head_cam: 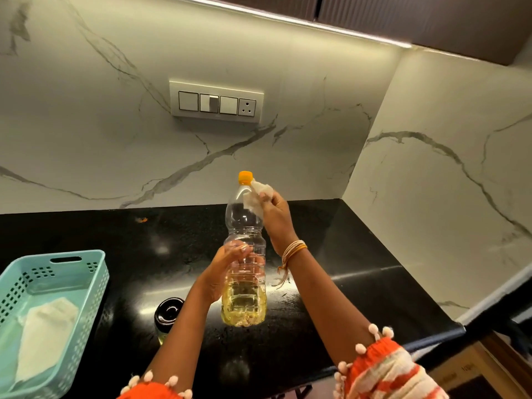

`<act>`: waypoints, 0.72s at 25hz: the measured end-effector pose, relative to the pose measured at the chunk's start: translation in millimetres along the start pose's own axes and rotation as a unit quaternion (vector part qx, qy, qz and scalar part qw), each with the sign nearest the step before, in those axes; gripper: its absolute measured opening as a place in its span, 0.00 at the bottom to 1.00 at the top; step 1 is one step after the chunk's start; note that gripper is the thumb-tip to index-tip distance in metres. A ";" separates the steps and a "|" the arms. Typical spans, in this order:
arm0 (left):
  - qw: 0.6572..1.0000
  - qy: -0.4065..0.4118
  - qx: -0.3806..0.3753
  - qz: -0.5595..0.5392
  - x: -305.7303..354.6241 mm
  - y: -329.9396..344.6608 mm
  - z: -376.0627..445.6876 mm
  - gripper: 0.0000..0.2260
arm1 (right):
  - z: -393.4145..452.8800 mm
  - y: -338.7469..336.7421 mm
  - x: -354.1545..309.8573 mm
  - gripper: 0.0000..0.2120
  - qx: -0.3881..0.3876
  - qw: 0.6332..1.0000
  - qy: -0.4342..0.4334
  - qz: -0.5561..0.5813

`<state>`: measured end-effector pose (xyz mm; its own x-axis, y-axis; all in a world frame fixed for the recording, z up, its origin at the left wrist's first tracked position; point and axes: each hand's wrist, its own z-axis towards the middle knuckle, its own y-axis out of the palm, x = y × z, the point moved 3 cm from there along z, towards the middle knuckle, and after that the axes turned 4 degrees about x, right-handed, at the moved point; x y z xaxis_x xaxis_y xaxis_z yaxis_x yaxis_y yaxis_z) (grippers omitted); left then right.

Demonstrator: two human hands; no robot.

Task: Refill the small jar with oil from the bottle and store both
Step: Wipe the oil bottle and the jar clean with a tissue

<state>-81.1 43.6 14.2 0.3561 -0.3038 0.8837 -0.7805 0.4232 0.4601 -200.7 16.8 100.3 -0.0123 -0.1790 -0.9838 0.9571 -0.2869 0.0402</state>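
Note:
A tall clear plastic oil bottle (244, 226) with an orange cap stands upright above the black counter, yellow oil filling its lower third. My left hand (223, 272) grips its ribbed middle. My right hand (273, 210) holds a crumpled white tissue (256, 195) pressed against the bottle's shoulder just below the cap. The small jar (168, 315), with a dark lid and some yellow oil inside, stands on the counter to the left of my left forearm, partly hidden by it.
A teal perforated plastic basket (95, 283) holding a white cloth sits at the counter's left front. The marble wall with a switch panel (216, 102) runs behind, and a side wall closes the right corner. The counter edge (431, 338) drops off at lower right.

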 end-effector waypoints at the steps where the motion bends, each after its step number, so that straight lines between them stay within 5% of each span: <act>1: 1.000 0.003 0.000 -0.012 -0.2 1.6 -0.7 0.40 | -2.4 -2.4 6.9 0.16 0.010 1.000 0.016 0.013; 6: 0.997 -0.010 0.011 -0.082 3.0 2.1 -1.0 0.46 | -29.5 -14.4 36.6 0.11 0.020 0.998 0.059 0.001; 11: 0.996 -0.021 -0.010 -0.085 2.6 0.3 -2.4 0.45 | -18.4 -33.5 6.3 0.10 0.168 0.983 -0.023 0.075; 15: 0.998 -0.015 -0.006 -0.060 -3.6 7.9 -5.0 0.46 | 1.4 -7.1 -11.7 0.16 0.041 0.981 -0.160 -0.099; 18: 0.997 -0.010 0.011 -0.070 -1.3 7.7 -5.8 0.47 | -23.0 -4.5 -1.4 0.17 0.013 0.953 -0.260 -0.156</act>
<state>-84.6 52.3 17.1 0.4527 -0.3752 0.8088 -0.7348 0.3569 0.5768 -198.3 40.0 97.5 -0.4432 -0.5206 -0.7297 0.8758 -0.4251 -0.2286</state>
